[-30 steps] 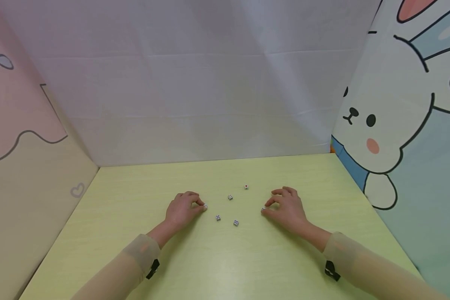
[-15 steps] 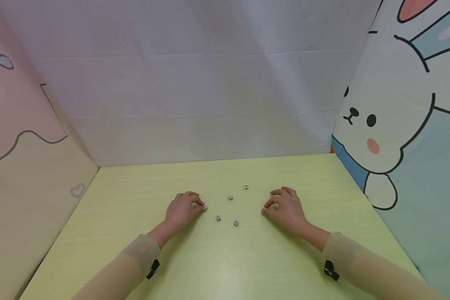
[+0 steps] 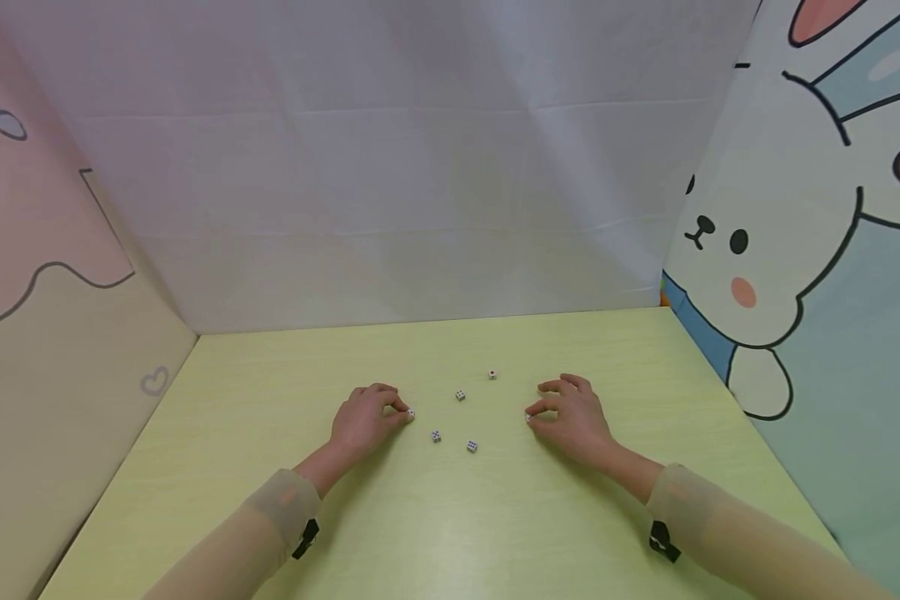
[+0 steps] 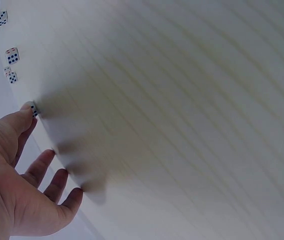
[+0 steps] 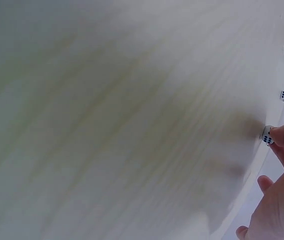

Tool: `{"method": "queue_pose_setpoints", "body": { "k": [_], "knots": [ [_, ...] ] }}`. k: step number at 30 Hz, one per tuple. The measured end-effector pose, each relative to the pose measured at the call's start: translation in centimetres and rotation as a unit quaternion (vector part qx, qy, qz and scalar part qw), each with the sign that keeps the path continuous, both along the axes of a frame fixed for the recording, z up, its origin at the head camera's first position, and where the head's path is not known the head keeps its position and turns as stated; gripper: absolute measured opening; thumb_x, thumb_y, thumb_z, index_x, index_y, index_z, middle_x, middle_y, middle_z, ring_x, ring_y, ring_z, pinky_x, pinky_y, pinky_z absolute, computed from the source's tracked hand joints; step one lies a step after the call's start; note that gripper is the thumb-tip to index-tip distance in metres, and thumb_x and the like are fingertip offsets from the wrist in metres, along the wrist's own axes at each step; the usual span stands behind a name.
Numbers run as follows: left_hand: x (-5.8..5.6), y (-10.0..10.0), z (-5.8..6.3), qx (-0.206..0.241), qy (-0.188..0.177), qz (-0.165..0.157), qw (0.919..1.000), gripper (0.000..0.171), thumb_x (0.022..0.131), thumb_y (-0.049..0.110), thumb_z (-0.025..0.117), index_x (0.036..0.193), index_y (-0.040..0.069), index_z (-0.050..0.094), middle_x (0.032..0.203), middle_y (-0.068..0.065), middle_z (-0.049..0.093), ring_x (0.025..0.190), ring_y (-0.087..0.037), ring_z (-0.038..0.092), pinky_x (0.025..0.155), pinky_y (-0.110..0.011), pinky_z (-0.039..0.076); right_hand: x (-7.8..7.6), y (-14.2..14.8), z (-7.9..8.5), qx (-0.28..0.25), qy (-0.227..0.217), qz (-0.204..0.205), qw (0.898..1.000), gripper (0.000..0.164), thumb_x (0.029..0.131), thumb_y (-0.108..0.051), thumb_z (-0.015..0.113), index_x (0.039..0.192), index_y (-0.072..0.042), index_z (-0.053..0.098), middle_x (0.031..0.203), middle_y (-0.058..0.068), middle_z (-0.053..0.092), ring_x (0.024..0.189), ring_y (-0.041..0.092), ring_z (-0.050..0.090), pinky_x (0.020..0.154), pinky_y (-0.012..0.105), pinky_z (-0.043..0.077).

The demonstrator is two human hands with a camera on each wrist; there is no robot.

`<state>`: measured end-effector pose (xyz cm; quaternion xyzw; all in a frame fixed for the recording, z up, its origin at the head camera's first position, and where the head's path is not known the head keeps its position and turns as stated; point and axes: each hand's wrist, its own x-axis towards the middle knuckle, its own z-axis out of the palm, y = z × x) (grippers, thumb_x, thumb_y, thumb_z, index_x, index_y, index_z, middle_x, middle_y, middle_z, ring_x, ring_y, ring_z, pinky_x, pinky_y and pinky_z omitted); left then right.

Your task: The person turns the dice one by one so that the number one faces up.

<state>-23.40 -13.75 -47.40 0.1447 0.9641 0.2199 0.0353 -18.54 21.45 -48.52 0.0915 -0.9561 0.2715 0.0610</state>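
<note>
Head view: the left hand (image 3: pixel 365 419) pinches a die (image 3: pixel 411 413).

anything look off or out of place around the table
No damage or spill shows: four loose dice lie on the table; left hand and right hand each pinch another die. Only an orange sliver at the far right corner looks odd, peeking between the wall coverings.

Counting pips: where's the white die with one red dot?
Head view: right of centre, that white die lies beyond a black-pipped white cube, left of the right hand.
</note>
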Motion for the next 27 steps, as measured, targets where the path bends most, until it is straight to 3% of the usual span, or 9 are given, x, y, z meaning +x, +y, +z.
{"method": "queue_pose_setpoints", "body": {
  "k": [15, 27],
  "knots": [
    [-0.1, -0.1, -0.2, -0.001, 0.007, -0.005, 1.0000, 0.009, 0.093, 0.033, 0.078, 0.093, 0.024, 0.079, 0.135, -0.010, 0.064, 0.125, -0.043, 0.054, 0.098, -0.058, 0.048, 0.2, 0.3, 0.1, -0.017, 0.007, 0.003, 1.000, 0.014, 0.088, -0.022, 0.080, 0.101, -0.017, 0.082, 0.134, 0.014, 0.062, 0.141, 0.044, 0.032, 0.110, 0.067, 0.026],
    [0.0, -0.2, -1.1, 0.009, 0.001, -0.006, 0.9999, 0.010, 0.093, 0.034, 0.077, 0.094, 0.025, 0.079, 0.136, -0.010, 0.063, 0.126, -0.042, 0.054, 0.098, -0.057, 0.048, -0.4, 1.1, 0.3, 0.048, 0.029, 0.036, 0.998, 0.006, 0.084, -0.026, 0.085, 0.088, -0.024, 0.082, 0.131, 0.013, 0.064, 0.140, 0.044, 0.035, 0.109, 0.067, 0.030]
  ]
}}
